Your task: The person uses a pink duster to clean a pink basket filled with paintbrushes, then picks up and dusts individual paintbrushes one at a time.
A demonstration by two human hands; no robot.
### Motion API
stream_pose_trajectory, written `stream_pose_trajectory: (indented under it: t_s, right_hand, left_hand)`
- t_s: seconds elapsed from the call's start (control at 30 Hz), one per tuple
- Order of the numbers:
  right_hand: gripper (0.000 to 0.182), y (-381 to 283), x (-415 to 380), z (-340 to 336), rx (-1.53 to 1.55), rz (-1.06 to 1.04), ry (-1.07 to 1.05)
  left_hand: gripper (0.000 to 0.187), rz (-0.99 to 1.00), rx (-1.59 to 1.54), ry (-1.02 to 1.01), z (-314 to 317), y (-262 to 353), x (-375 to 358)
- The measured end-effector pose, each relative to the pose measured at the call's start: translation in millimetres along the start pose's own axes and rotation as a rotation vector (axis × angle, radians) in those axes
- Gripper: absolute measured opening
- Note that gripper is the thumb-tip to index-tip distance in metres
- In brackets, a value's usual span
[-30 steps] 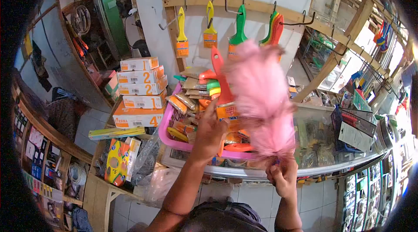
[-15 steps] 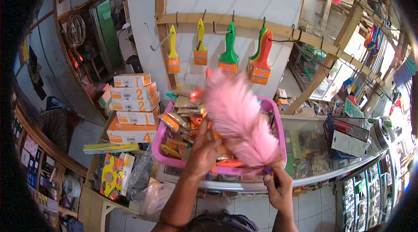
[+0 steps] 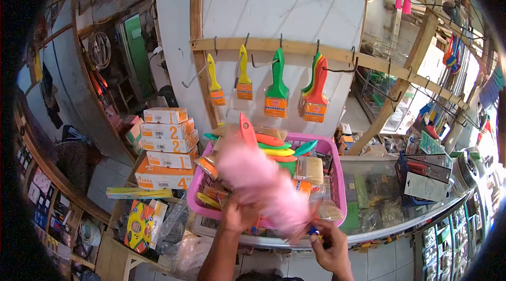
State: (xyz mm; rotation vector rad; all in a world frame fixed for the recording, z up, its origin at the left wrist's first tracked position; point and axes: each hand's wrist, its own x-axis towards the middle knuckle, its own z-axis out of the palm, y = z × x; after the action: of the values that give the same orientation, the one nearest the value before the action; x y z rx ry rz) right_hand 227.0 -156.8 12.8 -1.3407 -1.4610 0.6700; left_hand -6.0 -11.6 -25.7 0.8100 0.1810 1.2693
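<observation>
Your right hand (image 3: 329, 246): fingers closed on handle of pink fluffy duster (image 3: 263, 186). Your left hand (image 3: 237, 216): fingers hidden under fluff, cannot tell grip. Duster lies blurred over pink basket (image 3: 337, 175) of paint brushes (image 3: 274, 146) on glass tabletop (image 3: 379, 196). More brushes hang on wall hooks above.

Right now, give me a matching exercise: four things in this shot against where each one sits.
Things:
1. pink feather duster
2. green paintbrush
3. stacked numbered boxes
4. pink basket

Places:
A. hanging from a hook on the wooden rail
B. on the glass counter, full of paintbrushes
C. left of the basket, piled up
D. across the basket, its handle end in the right hand

Pairs: 1-D, 2-A, 3-C, 4-B
</observation>
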Motion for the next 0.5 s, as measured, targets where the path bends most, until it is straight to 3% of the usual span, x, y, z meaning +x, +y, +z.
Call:
stream_pose_trajectory:
  t_s: [0.03,0.07,0.17,0.27,0.37,0.43,0.47,0.5]
  right_hand:
    - [0.033,1,-1,0,0.073,0.059,0.051]
    - [0.032,8,0,3,0.126,-0.001,0.099]
    - [0.029,2,1,-2,-0.070,-0.116,0.009]
    - [0.030,9,1,-3,-0.014,-0.083,-0.003]
    - [0.031,7,-3,-2,0.103,0.013,0.071]
    - [0.030,9,-1,1,0.014,-0.024,0.090]
    - [0.027,11,-3,5,0.013,-0.089,0.066]
    - [0.027,6,1,2,-0.066,-0.166,0.042]
  left_hand:
    - [0.066,0.020,0.037,-0.053,15,4,3]
    - [0.064,0.050,-0.145,-0.074,46,13,9]
    - [0.070,-0.011,-0.151,-0.152,3,2,4]
    - [0.065,-0.055,-0.428,-0.335,-3,1,9]
    - [0.075,0.016,-0.105,-0.178,39,18,9]
    - [0.078,0.014,-0.091,-0.201,34,16,9]
    - [0.077,-0.031,-0.290,-0.182,13,6,6]
    - [0.074,-0.031,-0.293,-0.242,19,10,8]
